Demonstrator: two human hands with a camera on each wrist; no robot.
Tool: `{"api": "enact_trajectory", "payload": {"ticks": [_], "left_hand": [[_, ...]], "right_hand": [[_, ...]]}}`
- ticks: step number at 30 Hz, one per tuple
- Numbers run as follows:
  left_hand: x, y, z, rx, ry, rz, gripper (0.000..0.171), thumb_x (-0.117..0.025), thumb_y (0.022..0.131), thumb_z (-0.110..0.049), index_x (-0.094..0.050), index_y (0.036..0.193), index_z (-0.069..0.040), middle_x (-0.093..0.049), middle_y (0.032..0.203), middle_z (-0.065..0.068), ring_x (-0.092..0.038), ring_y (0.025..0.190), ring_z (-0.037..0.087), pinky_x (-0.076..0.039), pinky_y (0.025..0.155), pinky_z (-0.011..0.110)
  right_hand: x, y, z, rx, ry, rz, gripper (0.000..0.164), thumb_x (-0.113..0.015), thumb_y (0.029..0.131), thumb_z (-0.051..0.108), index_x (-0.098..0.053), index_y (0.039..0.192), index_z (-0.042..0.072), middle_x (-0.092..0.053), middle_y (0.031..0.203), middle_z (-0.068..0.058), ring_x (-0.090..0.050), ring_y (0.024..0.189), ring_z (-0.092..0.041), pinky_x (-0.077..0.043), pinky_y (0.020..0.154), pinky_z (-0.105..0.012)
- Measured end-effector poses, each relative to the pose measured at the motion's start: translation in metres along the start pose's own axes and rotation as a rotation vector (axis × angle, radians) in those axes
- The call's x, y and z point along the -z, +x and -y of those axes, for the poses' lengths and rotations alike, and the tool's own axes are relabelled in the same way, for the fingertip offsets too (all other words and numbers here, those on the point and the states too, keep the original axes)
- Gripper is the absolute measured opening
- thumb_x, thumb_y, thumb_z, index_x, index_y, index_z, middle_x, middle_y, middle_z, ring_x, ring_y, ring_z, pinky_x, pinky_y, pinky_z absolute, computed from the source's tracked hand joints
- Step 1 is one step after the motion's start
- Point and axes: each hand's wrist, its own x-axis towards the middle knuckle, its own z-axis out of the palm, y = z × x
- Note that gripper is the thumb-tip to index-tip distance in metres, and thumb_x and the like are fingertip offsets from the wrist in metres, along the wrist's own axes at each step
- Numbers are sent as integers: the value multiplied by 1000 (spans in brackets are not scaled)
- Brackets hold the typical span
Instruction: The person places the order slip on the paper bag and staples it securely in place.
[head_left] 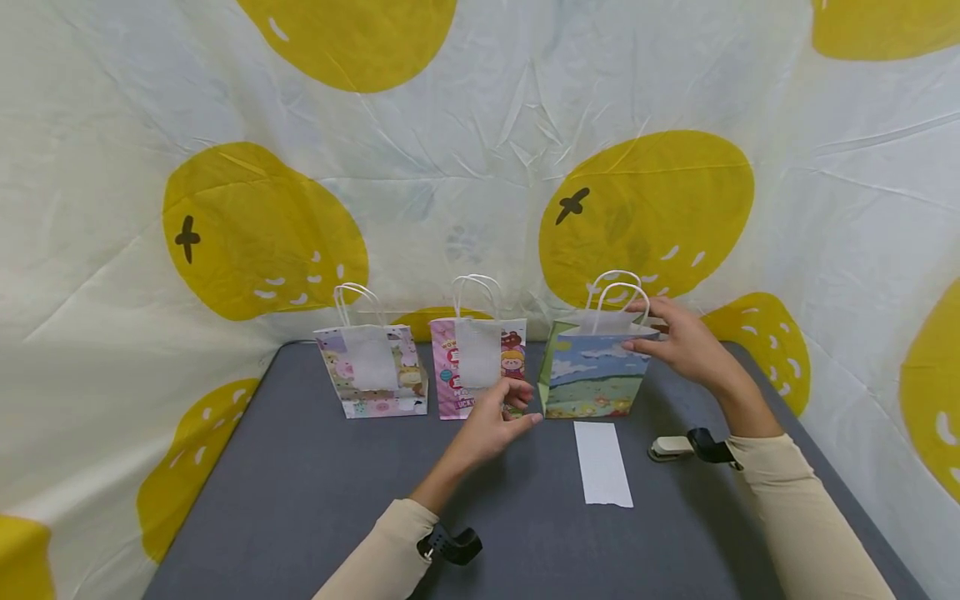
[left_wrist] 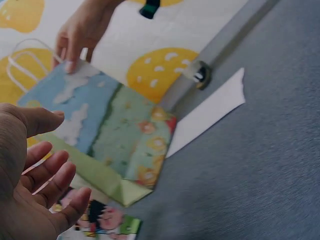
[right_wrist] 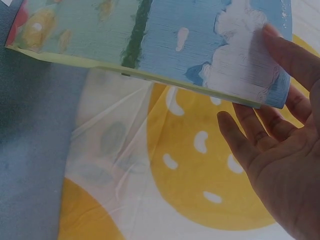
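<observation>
A paper gift bag [head_left: 596, 375] printed with blue sky and a flowered meadow stands upright with its white handles raised. At its upper right edge, my right hand [head_left: 686, 342] pinches the bag, thumb on the printed front and fingers round the side and back, as the right wrist view shows. My left hand [head_left: 487, 429] hovers in front of a pink cartoon-printed gift bag [head_left: 446, 375], overlapping its lower right corner in the head view. Its fingers are loosely bent with nothing between them; the left wrist view shows the bare palm [left_wrist: 30, 200].
Further left stands another cartoon-printed gift bag [head_left: 408, 375]. White strips cover part of the front of both left bags. On the grey table [head_left: 300, 500] lie a loose white paper strip [head_left: 603, 462] and a small stapler [head_left: 670, 447]. A lemon-print curtain [head_left: 480, 208] hangs behind.
</observation>
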Motion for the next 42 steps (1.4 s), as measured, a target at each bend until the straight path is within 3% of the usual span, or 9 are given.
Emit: {"api": "enact_trajectory", "payload": {"ticks": [14, 22, 31, 42], "left_hand": [[-33, 7, 21, 82, 42, 84, 46, -77, 92, -21, -59, 130, -3, -65, 126, 13, -65, 109, 24, -53, 88, 30], [-49, 15, 28, 67, 105, 115, 45, -78, 91, -18, -60, 128, -1, -64, 126, 12, -64, 107, 19, -51, 91, 28], [-65, 24, 31, 84, 155, 161, 43, -77, 92, -19, -61, 130, -6, -65, 124, 9, -62, 103, 13, -51, 89, 25], [-81, 35, 36, 88, 269, 172, 45, -79, 90, -19, -63, 131, -6, -67, 122, 6, -61, 95, 8, -49, 81, 21]], "right_hand": [[-3, 2, -1, -4, 1, -19, 36, -75, 93, 14, -60, 124, 5, -59, 128, -18, -49, 127, -45, -40, 101, -69], [-2, 1, -1, -15, 12, -17, 32, -75, 93, 16, -61, 121, 7, -60, 126, -16, -50, 125, -43, -41, 101, -67], [1, 1, -3, -35, -9, 3, 42, -74, 94, 17, -59, 130, 1, -57, 135, -22, -48, 128, -47, -39, 104, -67], [-1, 4, -4, 6, -2, 1, 28, -74, 94, 14, -67, 119, 5, -62, 128, -18, -54, 123, -41, -40, 101, -69]]}}
